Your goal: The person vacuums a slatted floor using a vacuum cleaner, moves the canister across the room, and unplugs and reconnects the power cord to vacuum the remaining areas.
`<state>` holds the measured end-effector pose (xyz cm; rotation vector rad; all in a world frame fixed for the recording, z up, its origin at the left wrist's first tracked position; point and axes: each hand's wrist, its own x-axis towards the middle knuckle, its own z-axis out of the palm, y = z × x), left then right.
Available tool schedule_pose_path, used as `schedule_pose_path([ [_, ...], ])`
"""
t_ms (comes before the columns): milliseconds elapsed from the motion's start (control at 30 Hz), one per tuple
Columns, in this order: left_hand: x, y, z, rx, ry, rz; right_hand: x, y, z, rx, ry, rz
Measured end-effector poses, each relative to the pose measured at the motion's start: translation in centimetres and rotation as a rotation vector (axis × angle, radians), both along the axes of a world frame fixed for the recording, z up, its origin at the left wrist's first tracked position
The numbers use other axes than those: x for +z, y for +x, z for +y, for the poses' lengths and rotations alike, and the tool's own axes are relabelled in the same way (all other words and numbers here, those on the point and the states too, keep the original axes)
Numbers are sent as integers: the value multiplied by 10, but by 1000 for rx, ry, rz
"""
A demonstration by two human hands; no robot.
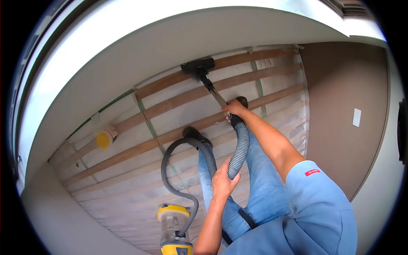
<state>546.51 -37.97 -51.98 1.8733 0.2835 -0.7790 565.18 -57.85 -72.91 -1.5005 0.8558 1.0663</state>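
My right hand (pixel 235 108) is closed round the lower end of a metal vacuum wand (pixel 219 98), where it meets the hose. At the wand's far end, a black floor head (pixel 198 66) rests on the wooden strips, close to the wall. My left hand (pixel 223 180) holds the ribbed grey vacuum hose (pixel 241 146) lower down, near my thighs; its fingers are partly hidden. A smoother dark grey stretch of hose loops left of my leg to a yellow-and-grey vacuum cleaner (pixel 174 223), which stands at the bottom of the view.
Wooden strips (pixel 187 99) run across the floor over whitish sheeting, with green bands (pixel 151 127) crossing them. A tub with a yellow lid (pixel 106 137) is on the left. A brown door (pixel 344 97) bounds the right side, and a pale wall (pixel 140 55) curves round the far side.
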Motion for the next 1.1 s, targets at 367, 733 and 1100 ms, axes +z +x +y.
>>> schedule_pose_path([
  [367,22,-8,-48,-39,74,117,-38,-39,5,324,112,-221],
  [733,25,-10,-55,270,361,284,-91,-32,99,411,-87,-315],
  [1100,37,-1,-48,32,273,220,-33,-35,47,-30,204,45],
])
